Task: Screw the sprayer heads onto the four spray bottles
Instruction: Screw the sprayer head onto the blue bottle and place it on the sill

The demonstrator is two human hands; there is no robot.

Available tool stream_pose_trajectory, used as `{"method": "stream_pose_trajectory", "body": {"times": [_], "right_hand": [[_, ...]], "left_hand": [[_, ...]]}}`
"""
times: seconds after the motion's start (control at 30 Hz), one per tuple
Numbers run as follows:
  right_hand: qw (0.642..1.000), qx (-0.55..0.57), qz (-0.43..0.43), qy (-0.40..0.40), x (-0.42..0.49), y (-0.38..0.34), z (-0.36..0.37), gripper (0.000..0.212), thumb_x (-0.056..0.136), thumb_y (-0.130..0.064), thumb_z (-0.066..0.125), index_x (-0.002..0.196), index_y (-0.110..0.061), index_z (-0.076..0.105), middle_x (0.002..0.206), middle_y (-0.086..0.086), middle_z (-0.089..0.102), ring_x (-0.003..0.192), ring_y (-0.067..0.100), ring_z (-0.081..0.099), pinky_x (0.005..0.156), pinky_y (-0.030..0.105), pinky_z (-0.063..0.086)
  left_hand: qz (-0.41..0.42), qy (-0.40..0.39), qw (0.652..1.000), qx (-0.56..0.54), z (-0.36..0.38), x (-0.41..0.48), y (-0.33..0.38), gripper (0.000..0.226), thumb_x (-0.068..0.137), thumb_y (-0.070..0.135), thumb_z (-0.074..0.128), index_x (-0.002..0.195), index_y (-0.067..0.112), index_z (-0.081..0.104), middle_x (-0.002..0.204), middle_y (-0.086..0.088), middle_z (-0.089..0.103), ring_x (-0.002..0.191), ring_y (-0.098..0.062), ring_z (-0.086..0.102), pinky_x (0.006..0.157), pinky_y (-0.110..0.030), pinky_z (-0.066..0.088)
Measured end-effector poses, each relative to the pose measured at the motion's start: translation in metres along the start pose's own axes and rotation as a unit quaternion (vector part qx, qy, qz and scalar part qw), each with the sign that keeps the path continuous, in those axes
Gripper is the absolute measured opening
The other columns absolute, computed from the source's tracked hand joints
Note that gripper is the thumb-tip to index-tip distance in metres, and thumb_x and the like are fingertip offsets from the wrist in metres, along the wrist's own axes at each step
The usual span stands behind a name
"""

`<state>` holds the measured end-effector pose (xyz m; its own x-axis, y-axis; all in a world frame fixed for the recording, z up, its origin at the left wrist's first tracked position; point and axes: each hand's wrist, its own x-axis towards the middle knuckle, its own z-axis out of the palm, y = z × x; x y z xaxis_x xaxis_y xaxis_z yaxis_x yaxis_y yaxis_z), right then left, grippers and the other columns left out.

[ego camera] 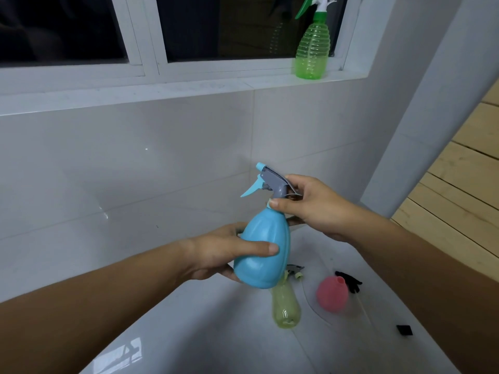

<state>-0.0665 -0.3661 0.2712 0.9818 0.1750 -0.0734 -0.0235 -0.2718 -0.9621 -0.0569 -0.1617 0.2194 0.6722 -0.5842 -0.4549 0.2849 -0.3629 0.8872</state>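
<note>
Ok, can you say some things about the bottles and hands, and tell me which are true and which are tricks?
1. The left hand holds the blue bottle. True.
2. The green bottle lies on the floor. False: it stands on the window sill.
3. The right hand is at the blue bottle's sprayer head. True.
4. The pink bottle has its sprayer on. False: its neck is open.

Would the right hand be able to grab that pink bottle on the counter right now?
Probably not at once. The right hand is pinching the sprayer head on the blue bottle. The pink bottle lies uncovered below it, so the path looks free once that hand lets go.
</note>
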Motion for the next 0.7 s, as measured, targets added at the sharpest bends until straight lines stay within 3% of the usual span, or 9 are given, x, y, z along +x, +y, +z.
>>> {"method": "stream_pose_trajectory", "body": {"times": [0.07, 0.17, 0.27, 0.33, 0.43, 0.57, 0.63, 0.7], "right_hand": [[1.0, 0.021, 0.008, 0.011, 0.0002, 0.0006, 0.0004, 0.029, 0.089, -0.012, 0.068, 0.118, -0.011, 0.063, 0.105, 0.008, 0.07, 0.091, 0.015, 0.073, 0.072, 0.032, 0.061], [0.999, 0.032, 0.011, 0.034, 0.0013, 0.0014, -0.002, 0.028, 0.089, -0.013, 0.069, 0.116, -0.009, 0.064, 0.105, 0.01, 0.072, 0.088, 0.014, 0.074, 0.068, 0.028, 0.059], [0.998, 0.033, 0.014, 0.051, 0.0033, 0.0027, -0.0063, 0.029, 0.087, -0.016, 0.07, 0.115, -0.011, 0.066, 0.105, 0.01, 0.073, 0.093, 0.019, 0.074, 0.076, 0.034, 0.061], [0.997, 0.043, 0.013, 0.058, 0.0042, 0.004, -0.0072, 0.029, 0.088, -0.015, 0.07, 0.115, -0.01, 0.066, 0.104, 0.01, 0.073, 0.093, 0.019, 0.073, 0.081, 0.037, 0.061], [0.997, 0.057, 0.01, 0.057, 0.0043, 0.0049, -0.0041, 0.027, 0.088, -0.013, 0.069, 0.114, -0.007, 0.066, 0.096, 0.008, 0.071, 0.087, 0.016, 0.072, 0.079, 0.033, 0.061], [0.997, 0.065, 0.0, 0.049, 0.0047, 0.004, 0.0008, 0.025, 0.088, -0.012, 0.069, 0.112, -0.007, 0.066, 0.095, 0.009, 0.071, 0.087, 0.017, 0.071, 0.083, 0.035, 0.061], [0.997, 0.06, -0.004, 0.049, 0.0049, 0.0031, 0.0019, 0.024, 0.088, -0.012, 0.069, 0.111, -0.006, 0.067, 0.093, 0.01, 0.07, 0.087, 0.019, 0.071, 0.084, 0.036, 0.06], [0.996, 0.068, -0.004, 0.053, 0.005, 0.0032, 0.001, 0.023, 0.088, -0.012, 0.069, 0.11, -0.007, 0.068, 0.09, 0.007, 0.071, 0.085, 0.018, 0.07, 0.082, 0.034, 0.061]], "left_hand": [[-0.001, 0.018, 0.999, -0.036, 0.0036, 0.004, -0.0027, 0.08, 0.068, 0.041, 0.094, 0.136, 0.026, 0.055, 0.127, -0.009, 0.072, 0.107, -0.029, 0.077, 0.083, -0.053, 0.064], [0.004, 0.015, 0.998, -0.053, 0.0069, 0.0077, -0.004, 0.098, 0.06, 0.052, 0.095, 0.14, 0.016, 0.052, 0.127, -0.013, 0.072, 0.106, -0.029, 0.076, 0.088, -0.055, 0.063], [-0.023, -0.041, 0.986, -0.16, 0.0036, 0.0061, 0.0031, 0.058, 0.08, 0.044, 0.071, 0.13, 0.017, 0.063, 0.116, -0.008, 0.076, 0.101, -0.028, 0.075, 0.09, -0.049, 0.061], [-0.02, -0.044, 0.987, -0.156, -0.0003, 0.0066, 0.0026, 0.048, 0.08, 0.038, 0.069, 0.124, 0.019, 0.068, 0.114, -0.006, 0.077, 0.1, -0.025, 0.075, 0.089, -0.045, 0.061], [0.004, -0.009, 0.996, -0.086, 0.0031, 0.007, 0.0022, 0.054, 0.074, 0.042, 0.083, 0.124, 0.022, 0.071, 0.115, -0.001, 0.079, 0.102, -0.017, 0.077, 0.084, -0.037, 0.061], [0.013, 0.017, 0.999, -0.042, 0.0079, 0.0086, 0.0012, 0.083, 0.063, 0.048, 0.092, 0.134, 0.02, 0.06, 0.12, -0.006, 0.077, 0.106, -0.023, 0.077, 0.078, -0.038, 0.063], [0.011, -0.003, 0.998, -0.058, 0.0067, 0.0077, 0.0018, 0.077, 0.069, 0.048, 0.088, 0.134, 0.016, 0.06, 0.119, -0.008, 0.077, 0.105, -0.025, 0.076, 0.078, -0.041, 0.063], [0.001, -0.028, 0.993, -0.112, 0.0051, 0.0038, 0.004, 0.055, 0.079, 0.041, 0.076, 0.128, 0.019, 0.064, 0.114, -0.006, 0.077, 0.103, -0.024, 0.075, 0.081, -0.044, 0.063]]}}
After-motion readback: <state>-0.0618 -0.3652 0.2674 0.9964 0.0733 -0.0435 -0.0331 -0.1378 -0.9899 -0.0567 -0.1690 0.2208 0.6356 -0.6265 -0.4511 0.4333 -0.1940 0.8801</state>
